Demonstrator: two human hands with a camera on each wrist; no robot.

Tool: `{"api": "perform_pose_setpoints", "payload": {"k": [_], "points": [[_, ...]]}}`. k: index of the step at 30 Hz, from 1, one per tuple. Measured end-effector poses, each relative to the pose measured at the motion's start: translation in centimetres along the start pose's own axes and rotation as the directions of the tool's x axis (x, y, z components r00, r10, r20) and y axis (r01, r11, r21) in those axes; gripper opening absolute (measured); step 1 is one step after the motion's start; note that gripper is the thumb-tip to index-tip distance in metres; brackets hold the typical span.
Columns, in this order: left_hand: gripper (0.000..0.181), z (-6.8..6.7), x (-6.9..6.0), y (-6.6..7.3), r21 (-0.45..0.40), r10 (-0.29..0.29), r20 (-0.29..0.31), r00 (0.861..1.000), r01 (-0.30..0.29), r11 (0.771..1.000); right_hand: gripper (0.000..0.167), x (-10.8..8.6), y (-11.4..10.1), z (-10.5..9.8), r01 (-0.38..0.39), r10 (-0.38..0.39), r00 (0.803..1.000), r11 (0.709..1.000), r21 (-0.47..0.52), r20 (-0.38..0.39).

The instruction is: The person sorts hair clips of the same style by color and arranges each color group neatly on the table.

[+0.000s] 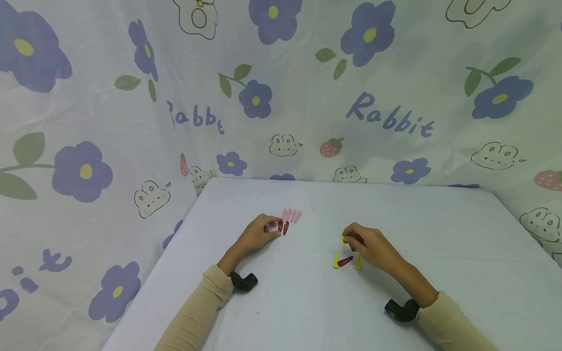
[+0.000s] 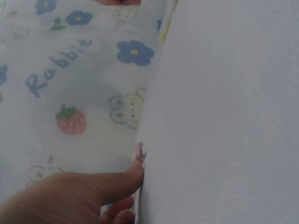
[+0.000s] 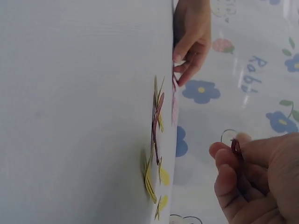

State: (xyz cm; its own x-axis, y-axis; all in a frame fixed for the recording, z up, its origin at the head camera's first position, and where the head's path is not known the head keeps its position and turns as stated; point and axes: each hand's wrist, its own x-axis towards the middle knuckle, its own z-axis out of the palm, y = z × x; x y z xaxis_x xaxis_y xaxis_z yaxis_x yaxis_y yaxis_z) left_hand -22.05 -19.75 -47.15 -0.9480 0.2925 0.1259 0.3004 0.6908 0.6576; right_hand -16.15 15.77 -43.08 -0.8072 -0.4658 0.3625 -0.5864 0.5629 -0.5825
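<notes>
My left hand (image 1: 257,231) is at the centre-left of the table, its thumb and finger pinching a red hair clip (image 1: 280,226). Beside that clip lies a second red hair clip (image 1: 286,227), and a row of several pink hair clips (image 1: 291,215) sits just behind. Over on the right, my right hand (image 1: 370,245) holds a dark red hair clip (image 3: 237,147) between thumb and fingertips, raised above the table. Below it lie another dark red hair clip (image 1: 345,261) and several yellow hair clips (image 1: 336,260), partly covered by the hand in the head view.
A white cloth covers the table (image 1: 303,302). Behind and to the sides hangs a curtain (image 1: 298,92) printed with flowers, rabbits and strawberries. Each wrist carries a black curved piece, one on the left (image 1: 244,282) and one on the right (image 1: 401,310).
</notes>
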Motion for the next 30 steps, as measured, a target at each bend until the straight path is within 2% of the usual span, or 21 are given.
{"api": "perform_pose_setpoints", "payload": {"k": [10, 20, 27, 30], "points": [[0.042, -0.03, 0.03, 0.02, -0.007, 0.0, -0.002, 1.0, 0.0, 1.0, 0.03, -0.02, -0.13, -0.03, -0.03, 0.028, 0.997, 0.999, 0.036, 0.078], [0.042, -0.05, -0.07, -0.06, 0.006, -0.005, -0.001, 1.0, 0.005, 1.0, 0.041, 0.04, -0.13, 0.15, -0.008, 0.008, 1.0, 0.995, 0.103, 0.009], [0.042, -0.05, -0.07, -0.1, 0.01, -0.006, 0.005, 1.0, 0.006, 1.0, 0.038, -0.14, -0.13, 0.29, -0.02, 0.021, 1.0, 0.994, 0.108, -0.009], [0.042, -0.1, -0.07, -0.04, 0.004, -0.007, 0.007, 1.0, 0.007, 1.0, 0.034, -0.1, -0.07, 0.44, -0.031, 0.036, 0.999, 0.992, 0.12, -0.04]]}}
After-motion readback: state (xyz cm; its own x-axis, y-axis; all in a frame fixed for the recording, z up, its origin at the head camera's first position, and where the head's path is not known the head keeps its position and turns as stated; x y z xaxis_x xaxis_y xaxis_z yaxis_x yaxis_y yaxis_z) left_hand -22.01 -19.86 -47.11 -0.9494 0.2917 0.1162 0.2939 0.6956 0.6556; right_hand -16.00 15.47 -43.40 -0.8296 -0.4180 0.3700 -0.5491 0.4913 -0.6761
